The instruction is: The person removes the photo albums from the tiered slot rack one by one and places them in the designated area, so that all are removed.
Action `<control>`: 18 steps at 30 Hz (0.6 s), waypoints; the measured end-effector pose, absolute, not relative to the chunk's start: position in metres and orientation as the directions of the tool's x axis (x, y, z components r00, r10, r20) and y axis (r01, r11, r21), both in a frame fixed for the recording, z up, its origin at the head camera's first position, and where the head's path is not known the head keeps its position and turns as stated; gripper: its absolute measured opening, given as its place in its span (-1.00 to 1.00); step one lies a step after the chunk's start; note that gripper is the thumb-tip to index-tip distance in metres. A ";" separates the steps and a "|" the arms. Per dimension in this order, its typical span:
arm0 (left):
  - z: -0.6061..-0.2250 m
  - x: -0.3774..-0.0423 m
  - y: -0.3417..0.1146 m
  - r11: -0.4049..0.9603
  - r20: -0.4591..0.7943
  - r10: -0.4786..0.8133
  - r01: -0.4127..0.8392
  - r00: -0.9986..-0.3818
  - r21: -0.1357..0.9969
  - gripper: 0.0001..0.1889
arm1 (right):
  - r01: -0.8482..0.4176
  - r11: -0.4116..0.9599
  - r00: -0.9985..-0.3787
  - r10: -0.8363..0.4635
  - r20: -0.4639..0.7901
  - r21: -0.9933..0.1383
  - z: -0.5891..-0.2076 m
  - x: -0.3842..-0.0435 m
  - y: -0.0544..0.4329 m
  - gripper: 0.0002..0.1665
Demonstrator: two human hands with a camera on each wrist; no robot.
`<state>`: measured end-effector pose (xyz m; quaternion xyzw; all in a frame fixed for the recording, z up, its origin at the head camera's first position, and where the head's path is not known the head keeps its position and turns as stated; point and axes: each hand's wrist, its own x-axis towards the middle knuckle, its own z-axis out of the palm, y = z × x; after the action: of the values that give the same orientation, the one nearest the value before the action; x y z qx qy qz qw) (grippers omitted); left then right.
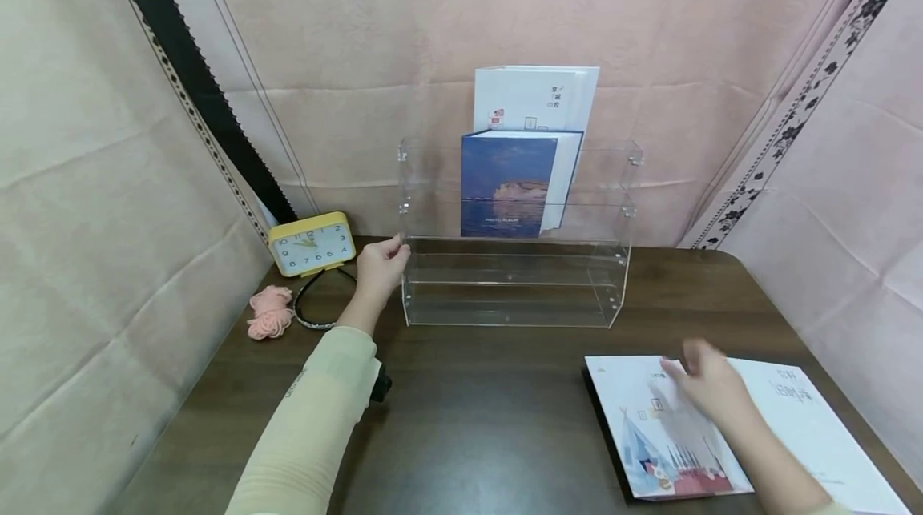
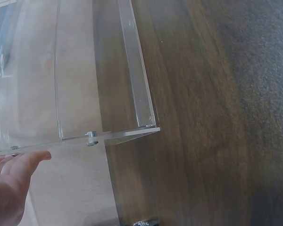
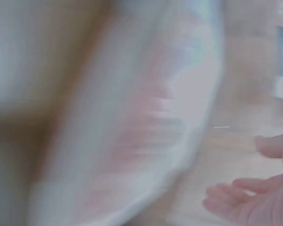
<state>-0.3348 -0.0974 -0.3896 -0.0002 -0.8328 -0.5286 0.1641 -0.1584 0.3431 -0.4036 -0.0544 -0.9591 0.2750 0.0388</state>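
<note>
A clear acrylic book rack (image 1: 505, 315) stands on the table. My left hand (image 1: 382, 265) pinches its left side panel, with thumb and fingertips at the edge; the left wrist view also shows that hand (image 2: 14, 183) at the panel. In the rack a blue photo album (image 1: 508, 187) leans in front of a taller white album (image 1: 530, 98). At the right, my right hand (image 1: 710, 383) is over a white illustrated album (image 1: 649, 451) lying on the table. Its fingers look loose and apart in the right wrist view, holding nothing; whether it touches the cover, I cannot tell.
Left of the rack are a yellow alarm clock (image 1: 313, 244), a pink yarn bundle (image 1: 270, 312) and a dark looped cord (image 1: 306, 315). Another white cover (image 1: 808, 427) lies right of the illustrated one. Pale curtains (image 1: 346, 42) enclose the brown table (image 1: 476, 411).
</note>
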 end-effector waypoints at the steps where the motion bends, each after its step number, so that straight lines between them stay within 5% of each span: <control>1: -0.389 -0.335 -0.097 0.446 0.278 -0.175 0.176 -0.944 0.878 -0.67 | 0.025 0.824 -0.987 0.111 0.118 -0.566 -0.390 -0.166 0.338 -0.20; 9: -0.391 -0.335 -0.098 0.462 0.298 -0.187 0.184 -0.936 0.868 -0.68 | -0.364 0.583 -0.850 0.111 0.515 -0.726 -0.285 -0.253 0.281 -0.44; 12: -0.390 -0.336 -0.098 0.473 0.307 -0.189 0.188 -0.933 0.861 -0.68 | -0.423 0.482 -0.830 0.133 0.541 -0.767 -0.272 -0.287 0.261 -0.42; 18: -0.389 -0.334 -0.098 0.484 0.289 -0.184 0.169 -0.940 0.859 -0.68 | -0.337 0.469 -0.864 0.191 0.466 -0.817 -0.279 -0.329 0.238 -0.26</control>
<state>-0.3343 -0.0983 -0.3893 0.0043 -0.8436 -0.5081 0.1737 -0.3288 0.2380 -0.2793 0.0445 -0.8175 0.5135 0.2570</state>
